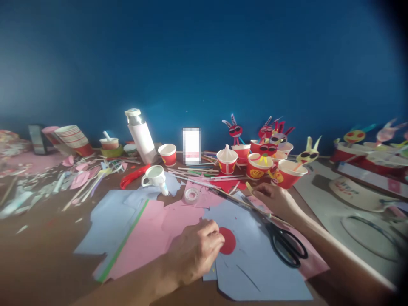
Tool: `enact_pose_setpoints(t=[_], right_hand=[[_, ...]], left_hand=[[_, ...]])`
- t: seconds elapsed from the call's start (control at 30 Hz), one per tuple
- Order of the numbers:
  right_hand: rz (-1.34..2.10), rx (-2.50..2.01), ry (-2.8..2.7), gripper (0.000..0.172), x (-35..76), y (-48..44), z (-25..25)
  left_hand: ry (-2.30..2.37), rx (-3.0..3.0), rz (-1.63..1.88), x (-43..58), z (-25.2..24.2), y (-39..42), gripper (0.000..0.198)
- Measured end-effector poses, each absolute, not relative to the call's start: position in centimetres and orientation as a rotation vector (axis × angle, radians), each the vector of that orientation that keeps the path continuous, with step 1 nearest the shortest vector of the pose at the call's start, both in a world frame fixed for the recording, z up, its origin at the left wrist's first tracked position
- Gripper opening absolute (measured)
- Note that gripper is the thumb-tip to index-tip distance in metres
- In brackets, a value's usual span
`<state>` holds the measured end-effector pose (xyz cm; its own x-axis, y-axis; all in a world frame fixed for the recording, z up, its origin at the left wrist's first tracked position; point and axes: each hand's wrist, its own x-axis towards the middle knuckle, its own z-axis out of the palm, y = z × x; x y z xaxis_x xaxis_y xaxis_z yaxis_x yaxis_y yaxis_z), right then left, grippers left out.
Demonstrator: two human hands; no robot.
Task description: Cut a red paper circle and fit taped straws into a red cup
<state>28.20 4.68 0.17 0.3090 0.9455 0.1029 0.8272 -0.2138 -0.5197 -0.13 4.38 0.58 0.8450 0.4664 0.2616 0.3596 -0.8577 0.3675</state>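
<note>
A flat red paper circle (228,241) shows at the fingertips of my left hand (202,246), whose fingers are curled closed at its left edge. Beneath it lies light blue paper (255,276). Farther off, my right hand (276,199) is closed in a pinch, with a small yellow strip (248,187) sticking out at its fingertips. Black-handled scissors (288,246) rest on the paper below my right wrist. Left of the right hand are a roll of clear tape (191,195) and red paper (231,185).
Red paper cups (288,173) with paper creature faces stand behind my right hand. A white mug (154,176), a red tool (135,176) and a white flask (142,138) are left of centre. Paper scraps (83,176) cover the far left. Pink paper (143,238) lies left of my left hand.
</note>
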Motion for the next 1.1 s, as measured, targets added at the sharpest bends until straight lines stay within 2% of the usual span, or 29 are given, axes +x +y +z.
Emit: enact_pose_setpoints(t=[0.27,0.5,0.63,0.77,0.93,1.1], right_hand=[[0.266,-2.202,-1.582,0.024,28.6,5.2,-0.6],[0.232,-2.249,-1.602,0.026,28.7,5.2,-0.9],[0.206,-2.283,-1.612,0.026,28.7,5.2,-0.9],[0.211,-2.297,-1.626,0.024,28.6,5.2,-0.9],[0.201,-2.309,-1.629,0.025,28.5,5.2,-0.8],[0.194,-2.300,-1.601,0.024,28.5,5.1,-0.8]], left_hand=[[0.521,2.623,0.239,-0.9,3.1,4.3,0.022],[0.753,2.433,0.163,-3.6,4.9,6.7,0.029],[0.899,2.449,0.219,-4.0,4.4,6.8,0.034],[0.725,2.560,0.356,-2.6,3.5,4.7,0.025],[0.603,2.682,0.289,-0.9,2.9,2.8,0.043],[0.527,2.736,0.286,-0.5,1.5,3.0,0.050]])
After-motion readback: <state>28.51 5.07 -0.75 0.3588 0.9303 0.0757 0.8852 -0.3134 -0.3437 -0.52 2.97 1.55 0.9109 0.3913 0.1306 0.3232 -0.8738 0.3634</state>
